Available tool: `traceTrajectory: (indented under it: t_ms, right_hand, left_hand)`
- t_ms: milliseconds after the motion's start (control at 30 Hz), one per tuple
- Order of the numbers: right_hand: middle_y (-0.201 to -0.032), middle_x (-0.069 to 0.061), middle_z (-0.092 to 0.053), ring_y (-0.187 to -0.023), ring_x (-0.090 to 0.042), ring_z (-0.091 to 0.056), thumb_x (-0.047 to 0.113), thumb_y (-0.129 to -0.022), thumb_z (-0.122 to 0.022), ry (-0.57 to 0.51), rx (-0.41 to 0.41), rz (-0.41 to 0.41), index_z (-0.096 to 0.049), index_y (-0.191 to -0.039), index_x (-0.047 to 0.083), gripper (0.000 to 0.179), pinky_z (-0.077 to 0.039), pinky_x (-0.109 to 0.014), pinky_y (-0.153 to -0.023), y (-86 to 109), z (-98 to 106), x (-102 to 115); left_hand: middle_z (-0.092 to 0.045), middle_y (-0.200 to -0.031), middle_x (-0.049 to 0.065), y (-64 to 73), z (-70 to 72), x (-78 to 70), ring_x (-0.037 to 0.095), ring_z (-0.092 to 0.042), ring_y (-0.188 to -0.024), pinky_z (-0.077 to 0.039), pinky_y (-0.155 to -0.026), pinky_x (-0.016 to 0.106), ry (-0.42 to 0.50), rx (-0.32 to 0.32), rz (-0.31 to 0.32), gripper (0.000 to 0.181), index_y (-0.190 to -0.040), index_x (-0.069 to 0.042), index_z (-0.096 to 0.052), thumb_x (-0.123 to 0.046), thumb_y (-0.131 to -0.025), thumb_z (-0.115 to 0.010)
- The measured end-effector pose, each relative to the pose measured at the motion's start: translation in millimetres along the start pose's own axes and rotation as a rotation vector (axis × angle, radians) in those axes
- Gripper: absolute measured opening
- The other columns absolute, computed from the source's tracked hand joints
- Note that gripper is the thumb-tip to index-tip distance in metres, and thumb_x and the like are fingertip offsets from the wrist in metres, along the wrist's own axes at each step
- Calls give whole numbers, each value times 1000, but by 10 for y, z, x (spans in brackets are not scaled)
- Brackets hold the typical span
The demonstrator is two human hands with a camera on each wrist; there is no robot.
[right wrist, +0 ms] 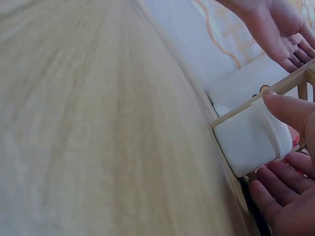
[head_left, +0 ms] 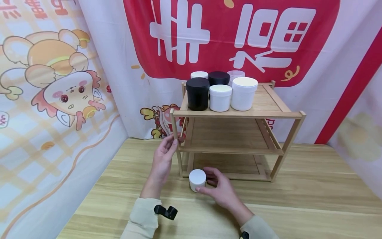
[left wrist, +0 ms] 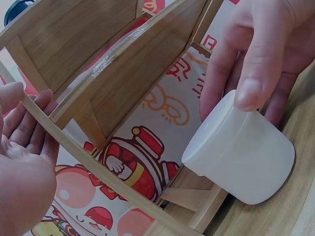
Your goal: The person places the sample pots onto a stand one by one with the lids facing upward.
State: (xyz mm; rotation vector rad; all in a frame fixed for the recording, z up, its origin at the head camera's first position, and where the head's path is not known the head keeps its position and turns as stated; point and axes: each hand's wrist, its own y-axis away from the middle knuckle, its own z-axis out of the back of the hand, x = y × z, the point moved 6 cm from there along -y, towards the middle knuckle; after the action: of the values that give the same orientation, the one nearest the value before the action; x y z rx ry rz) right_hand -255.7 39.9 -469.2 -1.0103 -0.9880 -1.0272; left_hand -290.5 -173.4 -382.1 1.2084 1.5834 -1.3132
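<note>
A small white lidded jar [head_left: 197, 181] stands upright on the wooden table, just before the shelf's lower front rail. My right hand [head_left: 220, 189] reaches around its right side. The thumb overlaps the lid of the jar [left wrist: 241, 152] in the left wrist view. In the right wrist view the finger pads [right wrist: 278, 184] show uncovered beside the jar [right wrist: 251, 140], not curled round it; whether they touch it I cannot tell. My left hand [head_left: 164, 154] is at the front left post of the wooden shelf [head_left: 235, 115], thumb in front and fingers loosely behind, holding nothing else.
On the shelf's top board stand a black jar [head_left: 198, 94], a small white jar [head_left: 220, 98], a larger white jar [head_left: 244, 94] and several more behind. Below are two lower boards [head_left: 226, 132]. Printed cloth walls [head_left: 104, 66] stand behind and at the sides of the table [head_left: 322, 186].
</note>
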Motion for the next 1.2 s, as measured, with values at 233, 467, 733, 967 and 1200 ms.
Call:
traceTrajectory:
  t_ms: [233, 467, 733, 967, 1200]
  right_hand:
    - [-131, -16, -73, -120, -31, -71, 12, -79, -96, 11, -3, -21, -66, -138, 6, 67, -59, -48, -107, -30, -1, -44]
    - [-129, -16, -74, -119, -31, -71, 10, -79, -95, 6, -22, -17, -68, -135, 4, 63, -59, -51, -107, -34, -13, -28]
    - [-126, -13, -74, -118, -28, -70, 12, -77, -96, 47, -35, 9, -69, -135, 3, 65, -59, -50, -106, -46, -32, -13]
    - [-125, -12, -74, -117, -27, -69, 13, -77, -96, 56, -42, 5, -70, -134, 5, 63, -59, -50, -105, -45, -30, -14]
    - [-124, -14, -74, -113, -28, -72, 13, -78, -96, 25, -29, -11, -70, -134, 4, 62, -61, -49, -103, -23, -35, -16]
  left_hand:
    - [-59, -153, 16, 9, -10, -13, 18, -56, -141, -30, -133, 42, 1, 3, -6, 39, -150, -13, -55, -19, -112, -58]
    - [-57, -154, 17, 4, -11, -13, 18, -55, -141, -30, -133, 40, 10, -1, 1, 41, -152, -9, -53, -17, -112, -56]
    - [-57, -154, 18, 9, -17, -31, 17, -57, -139, -31, -132, 42, 8, 1, -9, 41, -152, -9, -53, -17, -112, -56]
    - [-61, -149, 13, 8, -13, -29, 16, -57, -138, -31, -133, 42, 5, -4, 0, 40, -151, -9, -53, -16, -112, -56]
    - [-63, -146, 8, 11, -4, -7, 15, -57, -137, -31, -133, 43, -1, -9, 9, 43, -153, -5, -50, -15, -112, -56]
